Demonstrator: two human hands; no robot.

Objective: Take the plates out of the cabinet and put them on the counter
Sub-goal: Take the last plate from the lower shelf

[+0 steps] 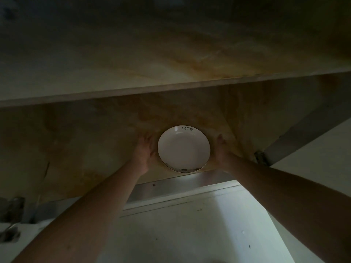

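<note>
Both hands are opened up, fingers fairly straight. The left hand (pixel 144 149) and right hand (pixel 221 151) sit right against either side of a round, glossy white ceramic plate (pixel 183 149) with a thin dark rim and "Life" scribbled on it. The plate's at the front lip of a blotchy, yellow-stained flat cabinet shelf (pixel 76 139).

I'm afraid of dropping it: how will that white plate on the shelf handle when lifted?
The plate looks glazed ceramic: probably rigid, slippery, breakable. It sits at the front edge of the shelf, so a careless pull could drop it. Lying flat, it likely slides, not rolls.
</note>
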